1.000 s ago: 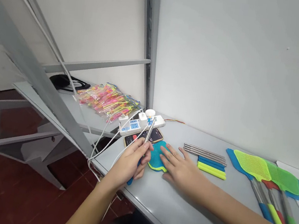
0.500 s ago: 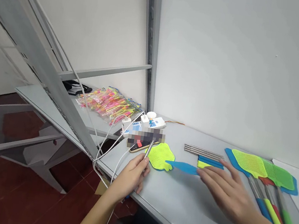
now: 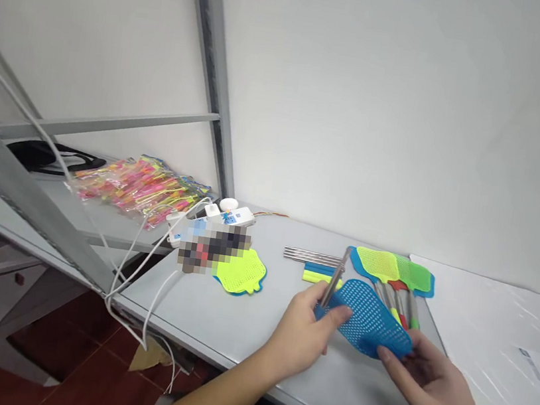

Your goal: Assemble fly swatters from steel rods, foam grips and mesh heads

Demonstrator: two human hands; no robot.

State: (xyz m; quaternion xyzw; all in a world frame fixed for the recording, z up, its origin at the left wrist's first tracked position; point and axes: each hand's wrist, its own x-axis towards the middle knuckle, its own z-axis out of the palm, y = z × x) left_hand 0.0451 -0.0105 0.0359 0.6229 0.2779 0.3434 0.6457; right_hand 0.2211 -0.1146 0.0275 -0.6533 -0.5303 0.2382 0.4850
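My left hand is closed around a thin metal rod, which points up and away. Its thumb presses near the narrow end of a blue mesh fly swatter head. My right hand pinches the wide end of that same head between thumb and fingers. Whether rod and head are joined is hidden by my left hand. Behind them lie several steel rods, with blue and yellow handle grips just in front. To the left, a yellow swatter head lies over a blue one.
Several swatters with handles, a yellow one and a green one among them, are stacked back right beside white sheeting. A power strip with white cables stands at left. Bagged colourful items lie beyond the metal post.
The view has turned right. My left hand has brought the rod over to the blue swatter head, which now shows its flat mesh face instead of its edge.
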